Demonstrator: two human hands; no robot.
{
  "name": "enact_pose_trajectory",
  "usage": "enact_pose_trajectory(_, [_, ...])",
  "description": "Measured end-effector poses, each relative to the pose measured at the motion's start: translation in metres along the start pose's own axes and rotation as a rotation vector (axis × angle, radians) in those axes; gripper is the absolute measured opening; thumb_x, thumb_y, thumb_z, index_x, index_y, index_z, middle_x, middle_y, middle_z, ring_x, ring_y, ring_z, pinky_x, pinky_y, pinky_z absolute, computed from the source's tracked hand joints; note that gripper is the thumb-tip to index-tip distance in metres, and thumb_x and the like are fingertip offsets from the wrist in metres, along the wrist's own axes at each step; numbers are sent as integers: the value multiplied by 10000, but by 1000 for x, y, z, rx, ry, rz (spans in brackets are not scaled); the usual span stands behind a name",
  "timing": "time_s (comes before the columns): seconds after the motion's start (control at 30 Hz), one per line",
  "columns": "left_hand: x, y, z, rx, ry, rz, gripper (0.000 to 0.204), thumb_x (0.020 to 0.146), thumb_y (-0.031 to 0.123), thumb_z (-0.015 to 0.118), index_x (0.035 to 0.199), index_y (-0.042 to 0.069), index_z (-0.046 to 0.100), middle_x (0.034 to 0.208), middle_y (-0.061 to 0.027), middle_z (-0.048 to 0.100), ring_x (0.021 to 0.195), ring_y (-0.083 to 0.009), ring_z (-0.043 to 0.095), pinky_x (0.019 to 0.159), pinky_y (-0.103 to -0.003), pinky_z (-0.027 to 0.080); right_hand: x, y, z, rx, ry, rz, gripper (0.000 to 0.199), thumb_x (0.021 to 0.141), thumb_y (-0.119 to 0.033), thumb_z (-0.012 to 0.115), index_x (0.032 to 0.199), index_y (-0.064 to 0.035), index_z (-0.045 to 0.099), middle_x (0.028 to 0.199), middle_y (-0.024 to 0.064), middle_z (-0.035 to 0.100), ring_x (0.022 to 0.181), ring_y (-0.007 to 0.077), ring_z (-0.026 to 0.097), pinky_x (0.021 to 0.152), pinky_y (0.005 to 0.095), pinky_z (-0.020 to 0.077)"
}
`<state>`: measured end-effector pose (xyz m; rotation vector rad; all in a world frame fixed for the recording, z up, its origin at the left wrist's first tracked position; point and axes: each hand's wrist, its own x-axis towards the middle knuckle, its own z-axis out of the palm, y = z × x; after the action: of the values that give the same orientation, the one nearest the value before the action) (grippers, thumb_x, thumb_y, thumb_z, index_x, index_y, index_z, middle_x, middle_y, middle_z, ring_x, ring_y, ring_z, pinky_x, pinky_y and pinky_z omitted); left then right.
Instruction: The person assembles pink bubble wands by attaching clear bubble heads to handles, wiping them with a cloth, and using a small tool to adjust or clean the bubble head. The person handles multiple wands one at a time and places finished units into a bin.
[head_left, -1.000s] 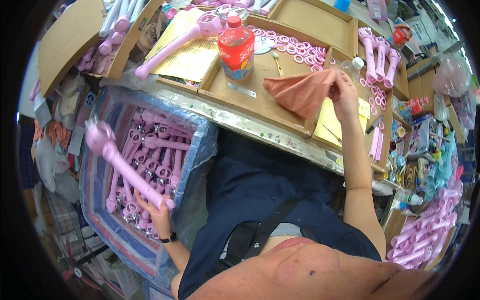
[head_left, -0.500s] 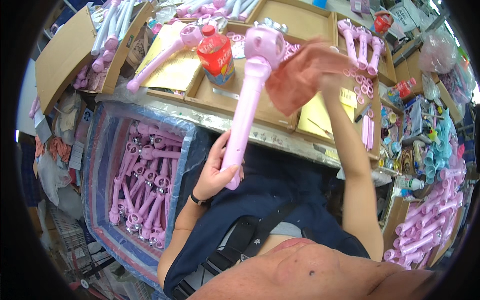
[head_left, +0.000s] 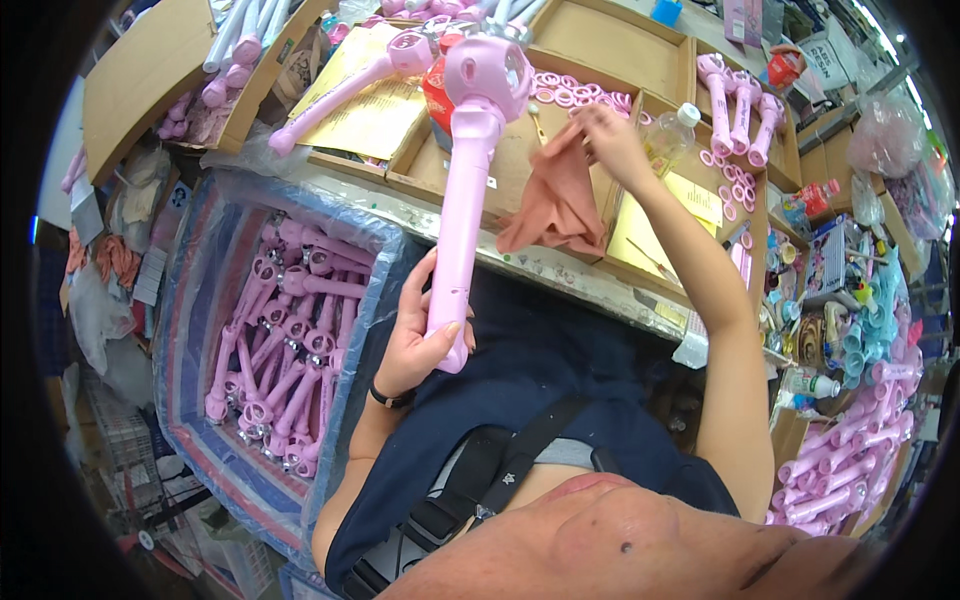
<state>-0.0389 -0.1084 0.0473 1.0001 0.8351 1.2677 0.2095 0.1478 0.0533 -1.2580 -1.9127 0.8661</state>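
My left hand (head_left: 408, 335) is wrapped round the lower end of a pink toy wand (head_left: 465, 205). The wand stands nearly upright in front of me, its round, hollow head at the top partly covering a red bottle (head_left: 437, 95). A reddish-brown cloth (head_left: 556, 205) hangs from my right hand (head_left: 612, 148), pinched in its fingers, to the right of the wand and apart from it. Behind the wand, another pink wand (head_left: 345, 95) lies on yellow paper.
On my left, a blue-lined bin (head_left: 385, 260) holds several pink wands. Cardboard trays (head_left: 612, 50) on the bench hold pink rings (head_left: 570, 92). A clear bottle (head_left: 672, 135) stands beyond my right hand. More pink parts (head_left: 830, 465) are piled at the lower right.
My right hand has moved left and upward with the cloth, which was blurred and spread before and now hangs down. The wand has shifted slightly left in my left hand.
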Motion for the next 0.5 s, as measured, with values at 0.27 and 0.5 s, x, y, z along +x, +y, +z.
enact_pose_trajectory(0.27, [6,-16,-2,96,-86,-128,782,843,90,571,1485,141,126,967,-125,552,710,-179,608,644,-301,508,19,-3,-26,-367,200,-436,176,983,-183,453,1031,-55,564,814,42,617,662,86,580,556,234,444])
enact_pose_trajectory(0.5, [23,-29,-6,88,-107,-176,756,840,71,564,1478,127,162,955,-122,549,712,-178,605,644,-299,506,25,-50,-81,888,309,-46,229,987,-155,424,1133,-19,538,935,66,632,812,117,615,695,238,514])
